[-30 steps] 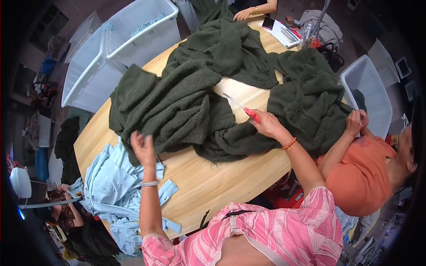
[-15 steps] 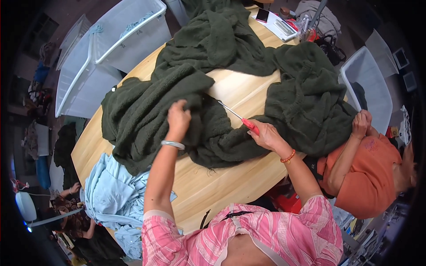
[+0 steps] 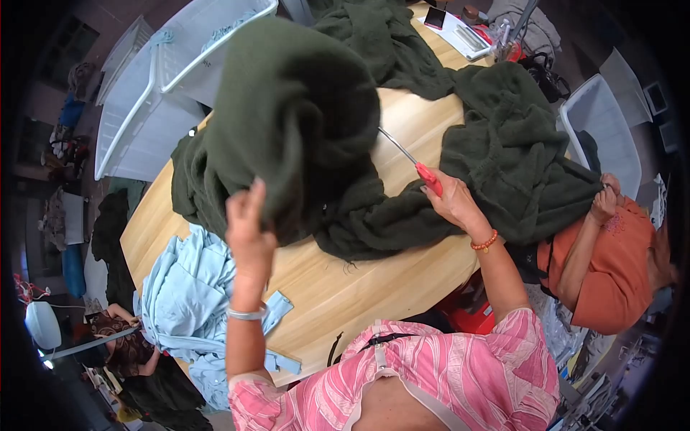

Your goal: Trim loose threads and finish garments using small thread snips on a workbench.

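Observation:
A dark green fleece garment point(image 3: 287, 108) billows up off the table in a large blurred fold. My left hand point(image 3: 250, 233) is at its lower front edge, fingers pointing up against the cloth; motion smears them, so whether they grip it cannot be told. My right hand point(image 3: 456, 205) is closed around the red handle of a tool point(image 3: 429, 177) with a long thin metal shaft. That shaft points up and left, and its end meets the edge of the raised cloth. More green fleece point(image 3: 388, 219) lies bunched between my hands.
Light blue fabric point(image 3: 190, 287) is heaped at the table's left edge. Another green fleece pile point(image 3: 503, 144) lies at right, where a person in orange point(image 3: 611, 266) holds its edge. White bins point(image 3: 129, 136) stand far left, another bin point(image 3: 611, 136) far right. A phone point(image 3: 435, 17) lies at the back.
The green garment has risen from the table into a tall fold. My left hand has moved down and left; my right hand, still holding the red-handled tool, has shifted slightly right.

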`<action>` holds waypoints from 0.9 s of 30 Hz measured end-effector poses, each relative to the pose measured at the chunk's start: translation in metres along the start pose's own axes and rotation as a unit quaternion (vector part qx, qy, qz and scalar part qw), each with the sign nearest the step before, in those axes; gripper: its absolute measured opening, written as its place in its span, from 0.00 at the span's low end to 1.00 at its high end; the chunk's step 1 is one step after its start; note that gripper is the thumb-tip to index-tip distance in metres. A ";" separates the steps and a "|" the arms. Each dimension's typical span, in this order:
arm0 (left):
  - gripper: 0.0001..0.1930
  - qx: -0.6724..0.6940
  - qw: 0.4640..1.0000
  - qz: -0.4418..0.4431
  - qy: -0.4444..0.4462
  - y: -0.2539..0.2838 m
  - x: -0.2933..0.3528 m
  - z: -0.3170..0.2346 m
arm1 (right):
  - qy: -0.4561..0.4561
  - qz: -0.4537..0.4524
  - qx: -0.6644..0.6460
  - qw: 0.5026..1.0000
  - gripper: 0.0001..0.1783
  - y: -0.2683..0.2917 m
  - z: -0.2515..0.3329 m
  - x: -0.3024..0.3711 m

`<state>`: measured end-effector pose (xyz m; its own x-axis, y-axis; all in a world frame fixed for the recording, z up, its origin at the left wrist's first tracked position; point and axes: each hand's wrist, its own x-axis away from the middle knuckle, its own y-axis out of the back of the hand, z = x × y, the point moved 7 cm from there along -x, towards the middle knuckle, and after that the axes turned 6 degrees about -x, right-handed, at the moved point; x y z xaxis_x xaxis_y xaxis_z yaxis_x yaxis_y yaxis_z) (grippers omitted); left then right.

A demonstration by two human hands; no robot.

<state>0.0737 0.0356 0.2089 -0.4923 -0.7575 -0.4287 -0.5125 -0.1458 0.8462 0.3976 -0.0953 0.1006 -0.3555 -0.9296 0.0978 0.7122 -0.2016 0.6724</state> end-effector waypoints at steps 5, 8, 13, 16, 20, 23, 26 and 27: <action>0.35 0.052 0.958 0.270 0.079 -0.096 0.142 0.007 | 0.000 0.006 0.023 1.000 0.21 -0.015 -0.008 0.042; 0.37 0.187 0.925 0.315 0.106 -0.116 0.166 -0.010 | -0.040 0.040 0.021 0.998 0.21 -0.027 -0.014 0.071; 0.40 0.418 0.790 0.343 0.288 -0.191 0.188 -0.003 | -0.030 0.070 0.001 0.997 0.22 -0.037 -0.015 0.111; 0.38 0.271 0.906 0.288 0.153 -0.206 0.170 -0.019 | -0.008 0.075 -0.003 0.997 0.22 -0.041 -0.011 0.127; 0.29 0.470 0.785 0.150 0.375 -0.242 0.197 -0.010 | -0.025 0.110 0.034 0.993 0.19 -0.044 -0.015 0.151; 0.25 0.518 0.719 0.103 0.451 -0.252 0.218 -0.008 | -0.016 0.148 0.059 0.987 0.19 -0.056 -0.022 0.169; 0.18 0.602 0.641 0.089 0.468 -0.260 0.225 -0.009 | -0.039 0.211 0.076 0.974 0.19 -0.063 -0.014 0.184; 0.15 0.620 0.604 0.125 0.485 -0.265 0.229 -0.009 | -0.044 0.237 0.090 0.966 0.19 -0.068 -0.015 0.190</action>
<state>0.1032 -0.1050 -0.1102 -0.3282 -0.7619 0.5584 -0.9361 0.1831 -0.3003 0.2911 -0.2629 0.0627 -0.0719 -0.8727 0.4829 0.6941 0.3038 0.6526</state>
